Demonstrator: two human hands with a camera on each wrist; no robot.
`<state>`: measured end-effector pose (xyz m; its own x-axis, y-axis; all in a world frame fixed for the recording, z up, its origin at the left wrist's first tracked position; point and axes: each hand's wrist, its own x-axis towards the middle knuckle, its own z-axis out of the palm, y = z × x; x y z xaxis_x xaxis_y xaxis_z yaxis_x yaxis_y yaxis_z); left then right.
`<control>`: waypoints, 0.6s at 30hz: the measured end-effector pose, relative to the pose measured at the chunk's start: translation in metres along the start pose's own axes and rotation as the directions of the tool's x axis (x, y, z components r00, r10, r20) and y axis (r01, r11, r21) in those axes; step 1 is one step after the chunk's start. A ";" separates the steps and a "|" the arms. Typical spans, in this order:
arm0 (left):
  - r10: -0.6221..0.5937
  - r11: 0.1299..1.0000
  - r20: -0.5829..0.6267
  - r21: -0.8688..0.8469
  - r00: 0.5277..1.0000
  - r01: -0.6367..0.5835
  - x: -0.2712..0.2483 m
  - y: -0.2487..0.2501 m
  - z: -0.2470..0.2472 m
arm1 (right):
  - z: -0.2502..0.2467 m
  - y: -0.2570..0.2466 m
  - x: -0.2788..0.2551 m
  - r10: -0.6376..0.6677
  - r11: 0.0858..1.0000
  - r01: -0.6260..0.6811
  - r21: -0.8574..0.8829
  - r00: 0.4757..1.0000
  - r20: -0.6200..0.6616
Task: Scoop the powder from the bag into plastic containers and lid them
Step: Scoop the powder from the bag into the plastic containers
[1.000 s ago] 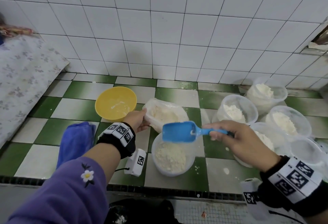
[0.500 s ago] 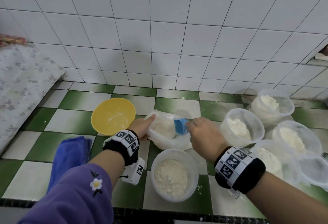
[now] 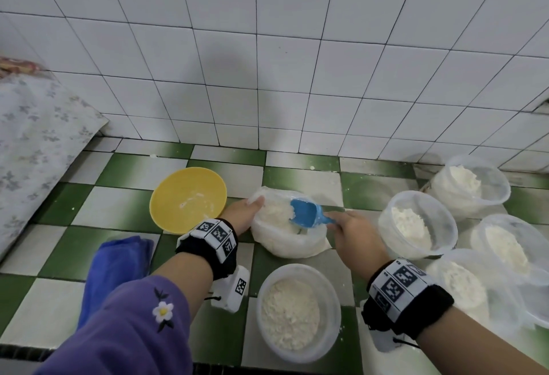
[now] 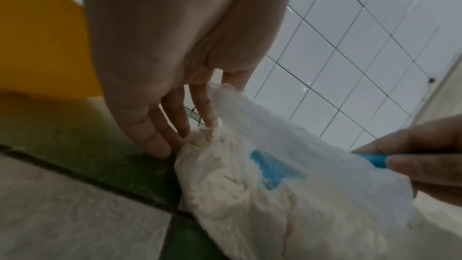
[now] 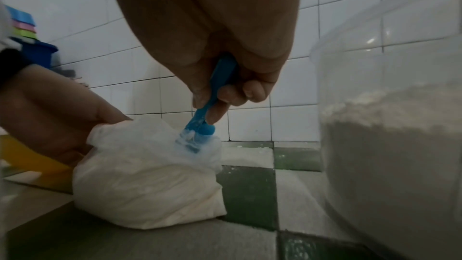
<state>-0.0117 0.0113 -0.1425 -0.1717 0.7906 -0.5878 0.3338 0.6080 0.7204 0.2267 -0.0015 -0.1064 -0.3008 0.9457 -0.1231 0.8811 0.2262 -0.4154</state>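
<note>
A clear plastic bag (image 3: 285, 241) of white powder lies on the green-and-white tiled counter. My left hand (image 3: 252, 205) pinches the bag's left rim, thumb on top, and holds it apart. My right hand (image 3: 335, 223) grips the handle of a blue scoop (image 3: 306, 214), whose bowl is down in the powder inside the bag. Through the bag wall the scoop (image 4: 272, 171) shows as a blue patch. An unlidded plastic container (image 3: 335, 321), partly filled with powder, stands just in front of the bag.
Several more powder-filled clear containers (image 3: 448, 226) crowd the right side, none lidded. A yellow bowl (image 3: 178, 196) sits left of the bag, a blue cloth (image 3: 116, 267) nearer me. A patterned cover (image 3: 35, 152) lies at far left, and the white tiled wall stands close behind.
My right hand carried the scoop from above the front container back into the bag and pushed it into the powder. My left hand stayed on the bag's rim.
</note>
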 end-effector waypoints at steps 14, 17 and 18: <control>-0.036 0.926 0.026 -0.376 0.999 0.043 0.022 -0.007 0.007 | 0.003 0.015 0.010 0.048 0.992 -0.055 0.117 0.997 0.067; -0.034 0.891 0.048 -0.451 0.998 0.052 0.004 0.004 0.009 | 0.003 0.017 0.011 0.056 0.991 -0.068 0.114 0.993 0.102; -0.031 0.881 0.047 -0.471 0.998 0.050 0.000 0.006 0.009 | 0.003 0.017 0.011 0.065 0.988 -0.081 0.129 0.990 0.122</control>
<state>-0.0009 0.0141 -0.1414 -0.1381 0.7669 -0.6267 -0.1513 0.6090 0.7786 0.2369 0.0122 -0.1175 -0.2852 0.9228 -0.2591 0.8481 0.1171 -0.5167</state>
